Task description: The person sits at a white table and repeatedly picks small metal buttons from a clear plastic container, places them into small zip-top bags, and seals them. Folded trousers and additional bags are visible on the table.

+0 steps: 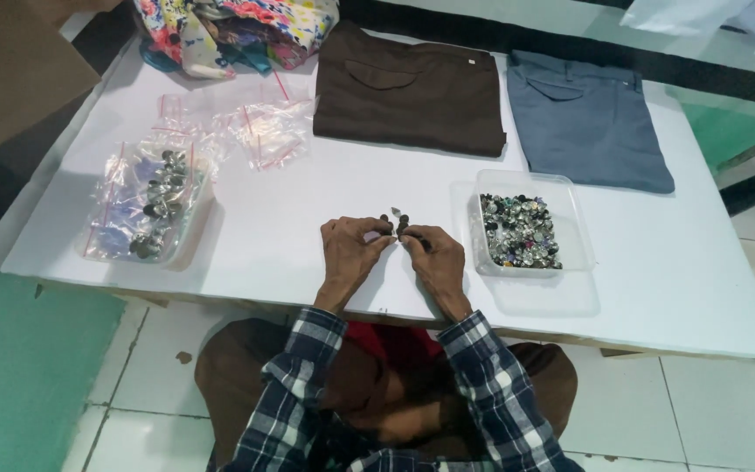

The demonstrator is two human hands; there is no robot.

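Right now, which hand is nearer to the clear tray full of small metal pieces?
The right hand is nearer: it rests just left of the clear tray, apart from it. The left hand lies farther left, beyond the right hand, both pinching small dark pieces.

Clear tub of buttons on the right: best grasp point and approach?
Grip the clear tub by its long right rim, coming from above on the right. That wall is bare and free; the right hand sits off its left side, and the buttons fill the inside, so avoid reaching in.
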